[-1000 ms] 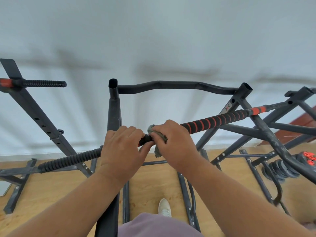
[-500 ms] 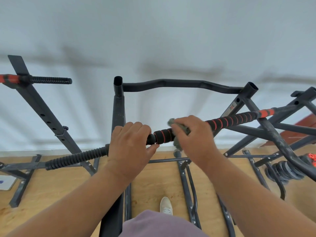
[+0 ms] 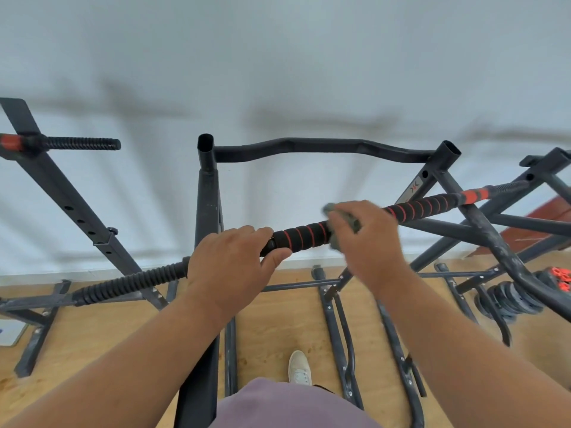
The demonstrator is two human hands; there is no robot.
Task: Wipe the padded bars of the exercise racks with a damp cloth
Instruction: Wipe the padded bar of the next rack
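A long padded bar (image 3: pixel 304 234), black foam with red spiral stripes, runs from lower left up to the right across a black exercise rack (image 3: pixel 207 193). My left hand (image 3: pixel 230 264) grips the bar where the padding ends, beside the ribbed black section (image 3: pixel 129 284). My right hand (image 3: pixel 366 239) is wrapped around the padding further right, holding a grey-green cloth (image 3: pixel 340 216) against it. Most of the cloth is hidden under my fingers. Striped padding shows bare between my two hands.
A curved black pull-up bar (image 3: pixel 312 145) spans the rack's top near the white wall. Another rack upright (image 3: pixel 66 196) with a threaded bar stands at left. Weight plates (image 3: pixel 509 299) lie on the wooden floor at right. My shoe (image 3: pixel 298 367) is below.
My right hand with the cloth has slid to the right and up along the padded bar, away from my left hand, which kept its grip. More striped padding now shows between them.
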